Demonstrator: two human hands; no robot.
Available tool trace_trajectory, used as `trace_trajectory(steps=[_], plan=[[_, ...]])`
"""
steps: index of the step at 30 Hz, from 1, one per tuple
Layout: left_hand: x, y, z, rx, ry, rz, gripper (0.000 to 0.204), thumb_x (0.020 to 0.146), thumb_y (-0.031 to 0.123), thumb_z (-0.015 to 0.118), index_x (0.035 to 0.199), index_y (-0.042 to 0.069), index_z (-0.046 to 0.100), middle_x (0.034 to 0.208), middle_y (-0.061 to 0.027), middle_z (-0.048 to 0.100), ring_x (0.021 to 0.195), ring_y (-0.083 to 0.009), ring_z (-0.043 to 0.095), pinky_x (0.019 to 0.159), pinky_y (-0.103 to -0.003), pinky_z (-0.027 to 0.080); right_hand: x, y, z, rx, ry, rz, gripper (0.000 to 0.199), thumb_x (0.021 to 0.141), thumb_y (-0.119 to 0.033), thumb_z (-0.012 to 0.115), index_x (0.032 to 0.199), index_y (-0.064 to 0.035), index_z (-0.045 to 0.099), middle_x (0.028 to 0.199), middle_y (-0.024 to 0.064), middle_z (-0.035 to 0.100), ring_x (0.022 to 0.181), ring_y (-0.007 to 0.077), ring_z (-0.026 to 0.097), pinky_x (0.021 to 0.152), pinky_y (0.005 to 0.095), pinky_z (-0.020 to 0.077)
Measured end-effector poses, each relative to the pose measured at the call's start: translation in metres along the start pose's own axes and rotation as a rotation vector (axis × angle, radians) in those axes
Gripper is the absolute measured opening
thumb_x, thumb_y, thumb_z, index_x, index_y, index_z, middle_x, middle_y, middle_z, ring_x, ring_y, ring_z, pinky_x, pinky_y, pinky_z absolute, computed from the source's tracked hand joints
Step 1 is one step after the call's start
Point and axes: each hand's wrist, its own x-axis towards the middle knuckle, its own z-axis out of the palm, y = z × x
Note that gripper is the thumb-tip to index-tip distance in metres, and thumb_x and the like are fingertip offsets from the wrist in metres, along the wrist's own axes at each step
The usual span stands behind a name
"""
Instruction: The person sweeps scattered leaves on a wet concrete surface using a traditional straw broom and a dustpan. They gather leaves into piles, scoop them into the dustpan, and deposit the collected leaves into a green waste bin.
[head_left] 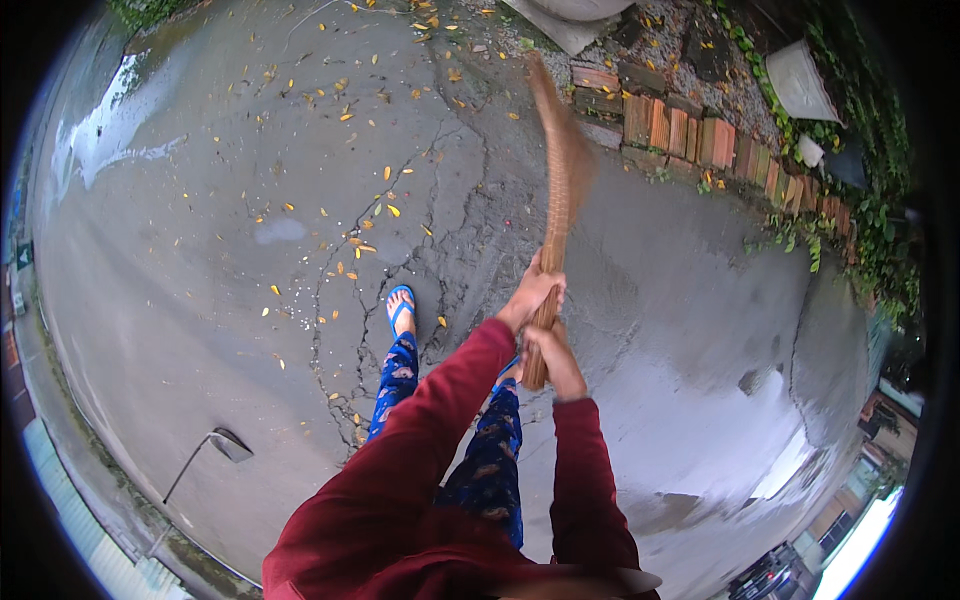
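Observation:
My left hand [537, 292] is wrapped around the brown straw broom [558, 190] partway up its bound handle. Just below it, my right hand [555, 358] grips the same handle near its butt end. The broom points away from me toward the far side, its spread bristles blurred by motion on the right edge. Whether its tip touches the ground is not plain. Yellow leaves [393, 211] lie scattered on the cracked wet concrete [300, 180], mostly left of the broom.
A row of orange bricks [680, 132] edges a planted strip at the far right, with a pale pot [802, 82] behind it. What looks like a long-handled dustpan [231, 445] stands at the left. Puddled water [700, 400] shines at the right. My feet wear blue flip-flops [401, 299].

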Motion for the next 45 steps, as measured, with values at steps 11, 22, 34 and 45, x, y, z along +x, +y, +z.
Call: trace_trajectory(steps=[11, 22, 34, 45], plan=[[-0.05, 0.075, -0.134, 0.029, 0.395, 0.298, 0.087, 0.075, -0.004, 0.054, 0.144, 0.021, 0.007, 0.067, -0.0079, 0.049, 0.046, -0.0172, 0.049, 0.041, -0.031, 0.045, 0.049, 0.028, 0.101, -0.068, -0.277, 0.179, 0.017, 0.074, -0.009, 0.057, 0.087, -0.003, 0.049, 0.057, 0.0062, 0.05, 0.042, 0.0164, 0.051, 0.037, 0.031, 0.0442], [-0.016, 0.153, -0.229, 0.054, 0.298, 0.046, 0.037, 0.074, 0.004, 0.062, 0.109, 0.006, 0.052, 0.062, -0.004, 0.053, 0.05, -0.0152, 0.052, 0.043, -0.03, 0.043, 0.137, 0.048, 0.224, -0.12, -0.126, 0.304, 0.02, 0.082, -0.025, 0.061, 0.089, -0.0067, 0.059, 0.074, 0.0018, 0.06, 0.059, 0.012, 0.057, 0.054, 0.0281, 0.0499], [-0.168, 0.112, -0.192, -0.182, 0.249, -0.088, 0.027, 0.078, 0.009, 0.067, 0.097, 0.001, 0.048, 0.068, -0.0086, 0.056, 0.053, -0.0193, 0.059, 0.046, -0.033, 0.052, -0.061, 0.106, 0.206, 0.328, -0.356, 0.323, 0.018, 0.077, -0.01, 0.06, 0.088, -0.0042, 0.047, 0.066, 0.0071, 0.052, 0.042, 0.016, 0.048, 0.038, 0.0307, 0.0423], [-0.167, -0.008, -0.239, 0.317, 0.116, 0.006, 0.022, 0.076, 0.022, 0.071, 0.082, 0.003, 0.062, 0.072, -0.005, 0.062, 0.061, -0.0144, 0.059, 0.056, -0.029, 0.049, -0.054, 0.185, 0.21, -0.031, 0.079, 0.356, 0.012, 0.079, -0.016, 0.058, 0.084, -0.0045, 0.056, 0.067, 0.0045, 0.057, 0.053, 0.0165, 0.057, 0.047, 0.0305, 0.0489]])
